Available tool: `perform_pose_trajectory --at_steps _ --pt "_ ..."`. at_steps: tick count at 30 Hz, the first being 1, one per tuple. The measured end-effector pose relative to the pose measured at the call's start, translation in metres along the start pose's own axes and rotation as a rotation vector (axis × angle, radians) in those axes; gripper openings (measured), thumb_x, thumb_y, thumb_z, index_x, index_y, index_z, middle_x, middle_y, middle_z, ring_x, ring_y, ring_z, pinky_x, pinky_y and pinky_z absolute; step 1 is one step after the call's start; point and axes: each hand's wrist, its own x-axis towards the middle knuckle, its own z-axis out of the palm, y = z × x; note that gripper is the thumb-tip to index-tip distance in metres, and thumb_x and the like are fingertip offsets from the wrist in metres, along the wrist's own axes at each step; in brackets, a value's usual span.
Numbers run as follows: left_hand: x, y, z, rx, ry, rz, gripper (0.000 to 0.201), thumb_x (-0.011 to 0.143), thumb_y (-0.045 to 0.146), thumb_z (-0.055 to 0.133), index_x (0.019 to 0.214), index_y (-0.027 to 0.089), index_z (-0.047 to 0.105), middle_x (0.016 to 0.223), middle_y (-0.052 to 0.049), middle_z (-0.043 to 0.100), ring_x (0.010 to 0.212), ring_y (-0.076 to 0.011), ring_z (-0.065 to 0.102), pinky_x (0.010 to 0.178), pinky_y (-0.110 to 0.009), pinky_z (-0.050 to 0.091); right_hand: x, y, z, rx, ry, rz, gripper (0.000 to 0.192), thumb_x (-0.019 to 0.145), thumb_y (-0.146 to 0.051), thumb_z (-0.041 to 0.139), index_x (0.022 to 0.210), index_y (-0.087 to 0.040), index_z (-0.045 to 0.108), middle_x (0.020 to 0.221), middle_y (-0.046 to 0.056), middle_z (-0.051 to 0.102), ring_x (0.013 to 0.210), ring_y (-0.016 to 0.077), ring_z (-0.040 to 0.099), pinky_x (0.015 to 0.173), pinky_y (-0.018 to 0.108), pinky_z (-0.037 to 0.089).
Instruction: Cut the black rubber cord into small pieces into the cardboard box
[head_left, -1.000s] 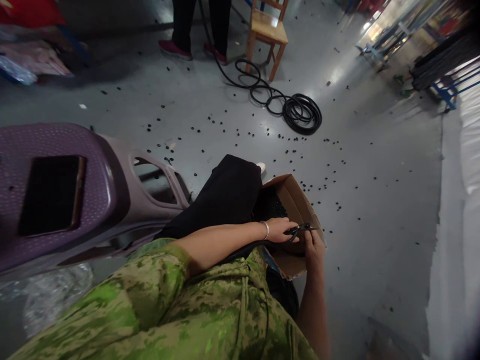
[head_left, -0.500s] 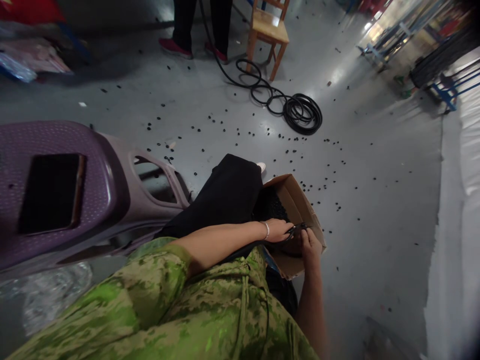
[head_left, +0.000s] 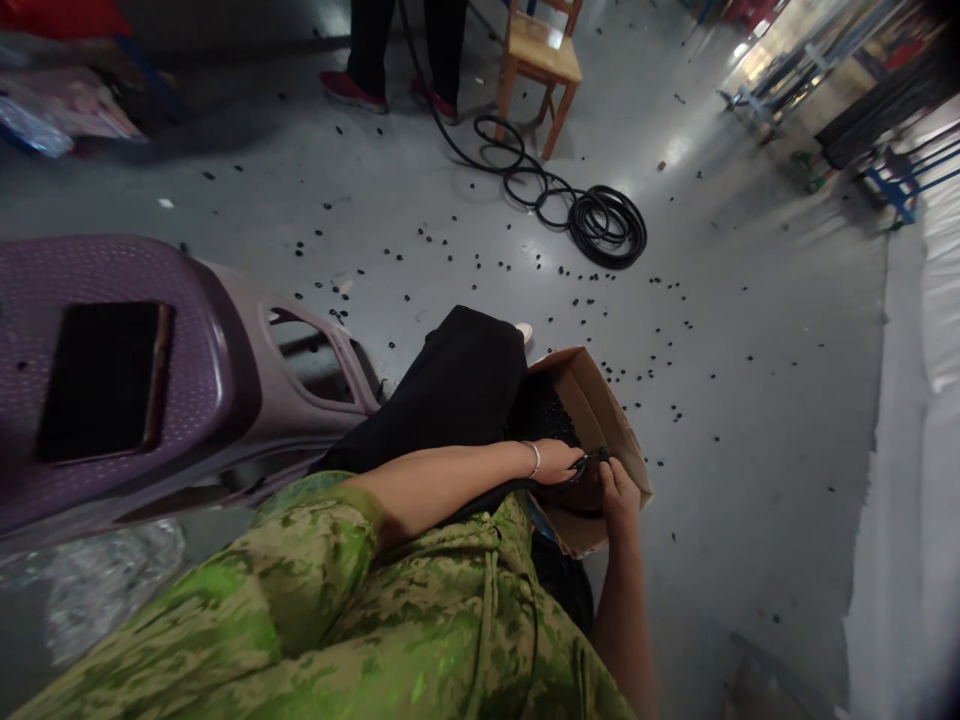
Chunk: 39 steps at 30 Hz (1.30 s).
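Scissors [head_left: 592, 458], small and black, over open brown cardboard box [head_left: 628, 440] beside the knee. Gripped at handle end by bare left hand [head_left: 556, 461], fingers closed round it; loops mostly covered, blades merging with dark box interior, can't tell if spread or together. Bare right hand [head_left: 621, 490] just beside far end of scissors, thumb and fingertips curled close; can't tell if pinched on anything. Dark strip [head_left: 472, 508] along underside of left forearm: tube or cloth fold, unclear. Inside box, heap of small black pieces [head_left: 551, 405], shapes lost in shadow, left part hidden behind black-trousered leg [head_left: 465, 380]. Scattered over glossy grey floor [head_left: 750, 500]: small black rings [head_left: 576, 302], too tiny for detail. Ahead, coil of black hose [head_left: 609, 228], loops trailing past light-brown wooden chair [head_left: 544, 52], top cropped, toward black-clad legs of another person [head_left: 446, 50], cut off above. To the left, purple perforated plastic stool [head_left: 202, 300], cropped at view edge, with dark-screened phone [head_left: 105, 380] on top. Below, crumpled clear plastic [head_left: 112, 590], partly behind green camouflage shirt [head_left: 337, 640].
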Motion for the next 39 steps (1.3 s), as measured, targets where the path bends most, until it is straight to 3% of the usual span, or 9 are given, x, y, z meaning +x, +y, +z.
perform_pose_trajectory --at_steps 4,12,19,23,28,39 --pt "-0.003 0.003 -0.004 -0.024 -0.032 -0.035 0.032 0.085 0.039 0.048 0.107 0.016 0.054 0.102 -0.014 0.067 0.093 -0.026 0.065 0.072 -0.031 0.048 0.0 -0.004 0.002 0.036 -0.023 -0.004 0.045 0.081 -0.053 0.042 0.094 -0.017 0.065 0.075 0.003 0.064 0.07 0.016 0.055 0.068 0.025 0.042" --pt "-0.001 0.0 -0.001 -0.014 0.011 -0.027 0.033 0.082 0.04 0.052 0.107 0.018 0.053 0.101 -0.013 0.067 0.091 -0.0269 0.065 0.072 -0.033 0.049 0.001 -0.008 0.001 0.029 -0.013 -0.017 0.039 0.083 -0.052 0.042 0.077 -0.019 0.06 0.063 0.0 0.057 0.061 0.014 0.049 0.061 0.024 0.038" --pt "-0.002 0.001 -0.001 0.003 0.003 -0.021 0.035 0.081 0.038 0.052 0.107 0.016 0.053 0.099 -0.014 0.068 0.089 -0.0263 0.065 0.071 -0.032 0.05 0.002 -0.012 -0.004 0.012 -0.033 -0.038 0.041 0.084 -0.053 0.041 0.075 -0.019 0.059 0.063 -0.001 0.056 0.063 0.0131 0.049 0.062 0.022 0.038" --pt "-0.004 0.003 -0.005 0.001 0.003 -0.023 0.035 0.082 0.038 0.05 0.109 0.015 0.053 0.1 -0.015 0.067 0.09 -0.0275 0.065 0.072 -0.033 0.049 0.001 -0.012 -0.003 0.032 0.002 -0.023 0.044 0.084 -0.055 0.04 0.086 -0.018 0.062 0.07 0.001 0.061 0.066 0.014 0.051 0.065 0.023 0.039" --pt "-0.003 0.003 -0.003 0.016 -0.005 -0.024 0.036 0.082 0.038 0.051 0.109 0.015 0.052 0.101 -0.015 0.067 0.091 -0.0272 0.065 0.072 -0.033 0.05 0.002 -0.01 -0.003 -0.014 -0.028 -0.04 0.046 0.083 -0.058 0.039 0.075 -0.018 0.059 0.067 0.001 0.059 0.065 0.0141 0.05 0.064 0.023 0.038" --pt "-0.006 0.006 -0.009 0.024 -0.022 -0.033 0.036 0.083 0.038 0.05 0.11 0.015 0.053 0.102 -0.014 0.067 0.092 -0.0263 0.065 0.073 -0.032 0.05 0.002 -0.013 -0.004 -0.011 -0.033 -0.073 0.042 0.084 -0.054 0.04 0.073 -0.018 0.057 0.066 0.0 0.058 0.064 0.0128 0.049 0.063 0.021 0.037"
